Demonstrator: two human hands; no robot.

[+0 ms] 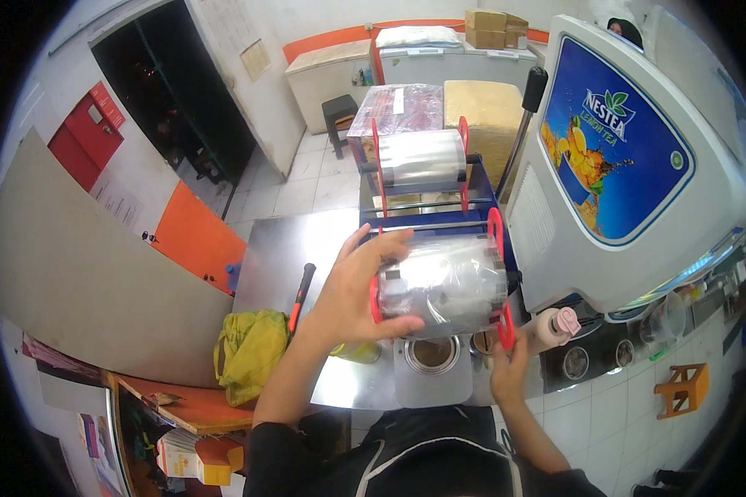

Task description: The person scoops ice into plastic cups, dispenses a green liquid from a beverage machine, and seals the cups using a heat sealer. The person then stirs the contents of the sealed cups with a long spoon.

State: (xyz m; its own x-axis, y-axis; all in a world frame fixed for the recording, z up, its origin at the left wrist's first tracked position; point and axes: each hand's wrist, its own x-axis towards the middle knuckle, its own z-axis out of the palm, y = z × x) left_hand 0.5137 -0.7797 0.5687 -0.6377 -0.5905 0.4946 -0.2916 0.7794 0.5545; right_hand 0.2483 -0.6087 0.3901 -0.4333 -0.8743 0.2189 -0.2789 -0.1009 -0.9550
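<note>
A manual cup sealing machine [432,218] with a blue frame stands on a steel table. Clear film with dark marks is wound on its front roll [444,282], between red end holders. My left hand [355,289] grips that roll's left end, fingers over the top and thumb along the lower front. At the roll's lower right, my right hand [511,366] pinches the tip of the right red holder [505,329]. Behind is a second film roll [421,160]. Below the front roll, the round metal cup opening [432,355] sits in a pale plate.
The machine's black-knobbed lever [527,93] rises beside a Nestea drink dispenser [618,136]. A pink-capped bottle [550,329] stands near my right hand. Left on the steel table [280,248] are a red-black handled tool [301,298] and a yellow-green bag [252,354]. A person's head [625,31] shows behind the dispenser.
</note>
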